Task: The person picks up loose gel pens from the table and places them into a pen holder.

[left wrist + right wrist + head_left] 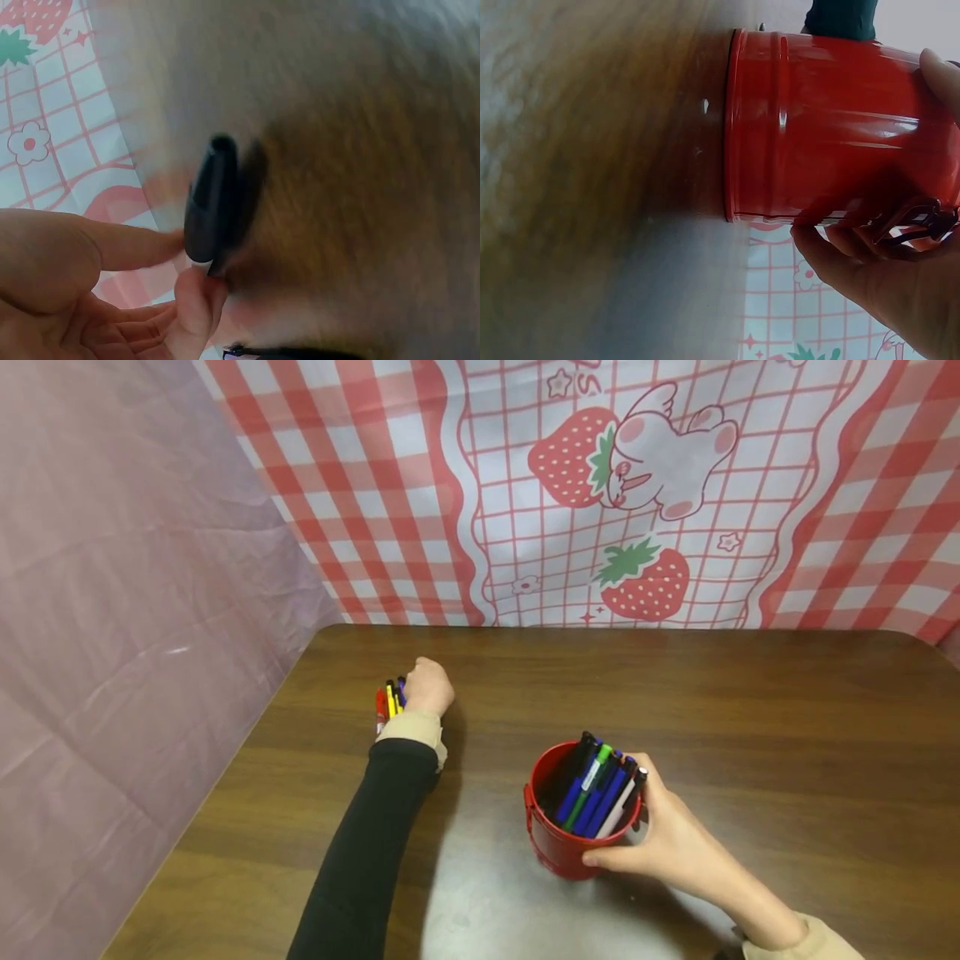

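My left hand [431, 687] is at the far left of the table, pinching a black-capped pen [212, 202] between thumb and fingers in the left wrist view. Just left of that hand lie a red pen [380, 703], a yellow pen [391, 700] and a dark pen, partly hidden by the hand and sleeve. My right hand [663, 831] grips the side of a small red metal bucket [558, 847], thumb toward the near side. Blue, green, black and white pens [600, 789] lean in the bucket. In the right wrist view the bucket's wall [840, 135] fills much of the picture.
The brown wooden table [750, 718] carries everything. Behind it hangs a red-and-white checked cloth [525, 568] with strawberries, and a pale pink sheet [150, 568] hangs along the left edge. My left forearm [367, 843] reaches across the table's left part.
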### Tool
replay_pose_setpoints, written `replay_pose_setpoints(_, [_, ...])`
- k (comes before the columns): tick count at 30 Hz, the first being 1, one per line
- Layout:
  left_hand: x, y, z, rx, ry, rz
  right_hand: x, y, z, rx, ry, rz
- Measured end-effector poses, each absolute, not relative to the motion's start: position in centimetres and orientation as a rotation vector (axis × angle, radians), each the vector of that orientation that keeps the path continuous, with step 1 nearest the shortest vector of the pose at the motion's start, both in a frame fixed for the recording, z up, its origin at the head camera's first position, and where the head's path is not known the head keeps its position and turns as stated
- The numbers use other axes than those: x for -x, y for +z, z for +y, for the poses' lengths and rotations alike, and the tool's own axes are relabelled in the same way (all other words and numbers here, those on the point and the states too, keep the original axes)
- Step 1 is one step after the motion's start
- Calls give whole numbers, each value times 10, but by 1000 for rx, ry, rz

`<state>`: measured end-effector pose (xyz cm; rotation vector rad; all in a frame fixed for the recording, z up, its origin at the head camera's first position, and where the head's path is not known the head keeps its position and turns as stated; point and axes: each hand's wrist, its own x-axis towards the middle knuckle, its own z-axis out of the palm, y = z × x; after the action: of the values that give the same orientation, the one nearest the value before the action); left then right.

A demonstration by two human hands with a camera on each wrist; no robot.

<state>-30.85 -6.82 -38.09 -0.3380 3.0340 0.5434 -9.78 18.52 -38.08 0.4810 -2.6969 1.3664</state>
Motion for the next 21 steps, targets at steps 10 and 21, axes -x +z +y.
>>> replay_pose_setpoints(10, [307,-379,-73,207,503,3096,99,-382,185,-496,1350,-2684])
replay_pose_setpoints(21, [264,-339,-69,13,1025,3265,99,-383,185,-503,1344,-2680])
